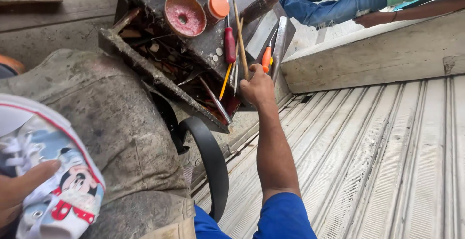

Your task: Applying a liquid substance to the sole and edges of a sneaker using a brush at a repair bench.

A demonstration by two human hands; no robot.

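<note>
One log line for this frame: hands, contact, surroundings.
left hand: holds child's shoe | right hand: reaching into toolbox, at orange-handled tool | grasp unclear

I see my right hand among tools with glossy plastic handles, by a rough, grimy wooden toolbox. My left hand rests on a smooth printed shoe over a matt, stained cloth. The shutter is ribbed, dull painted metal.

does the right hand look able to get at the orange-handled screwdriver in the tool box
Probably yes. The right hand is stretched out at the tool box, its fingers right by the orange-handled screwdriver, and nothing lies between them. The left hand is occupied with a child's sneaker.
</note>
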